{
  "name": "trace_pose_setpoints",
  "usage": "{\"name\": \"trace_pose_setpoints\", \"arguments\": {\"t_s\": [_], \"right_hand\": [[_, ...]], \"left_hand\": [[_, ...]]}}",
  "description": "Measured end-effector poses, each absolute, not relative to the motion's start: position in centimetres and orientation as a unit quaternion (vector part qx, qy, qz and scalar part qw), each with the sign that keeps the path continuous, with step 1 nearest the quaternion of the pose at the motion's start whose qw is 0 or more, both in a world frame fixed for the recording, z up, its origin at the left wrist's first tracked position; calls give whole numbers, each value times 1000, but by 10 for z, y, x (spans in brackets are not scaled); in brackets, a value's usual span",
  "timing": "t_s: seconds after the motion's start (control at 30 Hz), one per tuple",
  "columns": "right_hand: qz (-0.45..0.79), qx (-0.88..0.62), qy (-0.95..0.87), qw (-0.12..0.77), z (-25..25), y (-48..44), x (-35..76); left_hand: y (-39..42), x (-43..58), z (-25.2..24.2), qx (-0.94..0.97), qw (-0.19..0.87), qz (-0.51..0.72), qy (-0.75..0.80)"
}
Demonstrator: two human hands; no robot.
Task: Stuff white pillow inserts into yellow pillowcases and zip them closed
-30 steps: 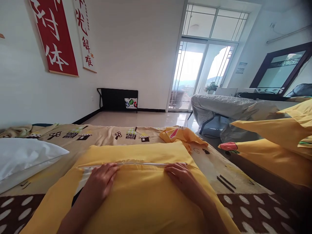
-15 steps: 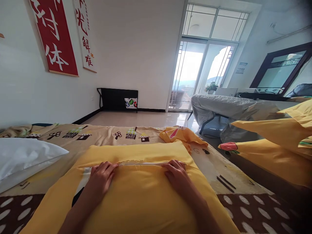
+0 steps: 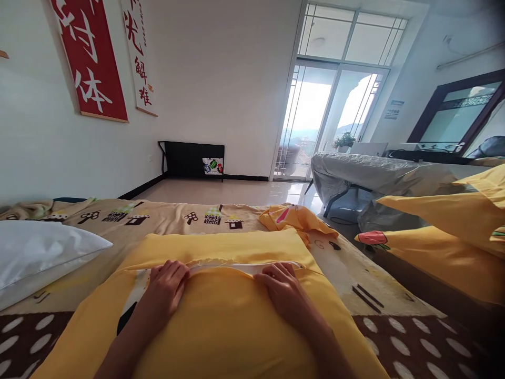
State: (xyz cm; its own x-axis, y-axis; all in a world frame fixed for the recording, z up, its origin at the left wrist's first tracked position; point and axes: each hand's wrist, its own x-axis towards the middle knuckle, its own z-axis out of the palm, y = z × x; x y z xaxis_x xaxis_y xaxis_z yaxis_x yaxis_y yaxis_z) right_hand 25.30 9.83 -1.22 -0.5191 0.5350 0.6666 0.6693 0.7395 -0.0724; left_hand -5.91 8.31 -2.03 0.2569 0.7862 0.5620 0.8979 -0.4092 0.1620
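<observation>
A yellow pillowcase point(image 3: 221, 326) lies stuffed and flat in front of me. Across its far part runs a long slit with frayed threads, and a white strip point(image 3: 221, 268) shows inside. My left hand point(image 3: 169, 281) has its fingers curled over the near edge of the slit at the left. At the right, my right hand point(image 3: 278, 281) grips the same edge, its fingertips partly tucked in. Between the two hands the near edge bows upward. A white and black patch of the case shows beside my left wrist.
The bed has a patterned tan and brown blanket point(image 3: 169, 218). A white pillow point(image 3: 47, 258) lies at the left, crumpled yellow fabric point(image 3: 294, 218) beyond the case. More yellow pillows point(image 3: 442, 252) are piled at the right, near a plastic-covered table point(image 3: 355, 166).
My right hand has shifted slightly left along the slit. The near edge is now raised more, and the opening looks wider at the right. My left hand has barely moved.
</observation>
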Motion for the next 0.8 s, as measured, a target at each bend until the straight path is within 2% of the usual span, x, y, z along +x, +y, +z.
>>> {"name": "trace_pose_setpoints", "arguments": {"t_s": [0.47,0.8], "right_hand": [[-15,-316,-897,310,-7,84,244],[56,-432,-864,253,8,84,292]], "left_hand": [[77,-58,-15,-836,84,-279,-465],[69,-54,-7,-860,60,-256,-437]]}}
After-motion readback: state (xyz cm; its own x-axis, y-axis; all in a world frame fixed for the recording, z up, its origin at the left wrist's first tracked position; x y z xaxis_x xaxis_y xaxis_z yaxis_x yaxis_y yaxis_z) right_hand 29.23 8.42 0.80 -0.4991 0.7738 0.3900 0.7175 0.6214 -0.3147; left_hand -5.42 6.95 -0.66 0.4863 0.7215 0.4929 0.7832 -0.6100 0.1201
